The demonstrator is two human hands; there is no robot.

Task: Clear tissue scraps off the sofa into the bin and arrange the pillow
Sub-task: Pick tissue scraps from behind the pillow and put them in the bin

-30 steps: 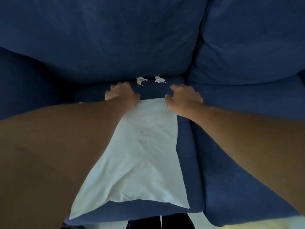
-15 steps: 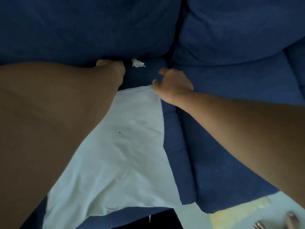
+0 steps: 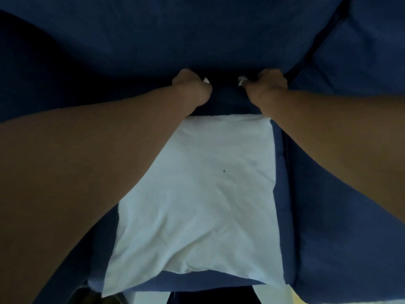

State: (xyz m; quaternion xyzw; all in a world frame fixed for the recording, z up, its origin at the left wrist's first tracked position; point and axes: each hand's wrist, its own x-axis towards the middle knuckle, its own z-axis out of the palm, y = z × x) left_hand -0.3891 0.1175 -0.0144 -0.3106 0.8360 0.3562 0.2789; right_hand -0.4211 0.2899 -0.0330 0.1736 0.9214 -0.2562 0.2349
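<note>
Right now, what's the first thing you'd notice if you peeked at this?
The big white pillow lying flat on the dark blue sofa seat jumps out first. Beyond its far edge, where seat meets back cushion, the left hand and the right hand are each curled round a small white tissue scrap, the other peeking out beside the right hand.

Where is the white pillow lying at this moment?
In the head view the white pillow lies flat on the blue sofa seat, centre frame, between the two forearms, nearer the viewer than both hands.
</note>
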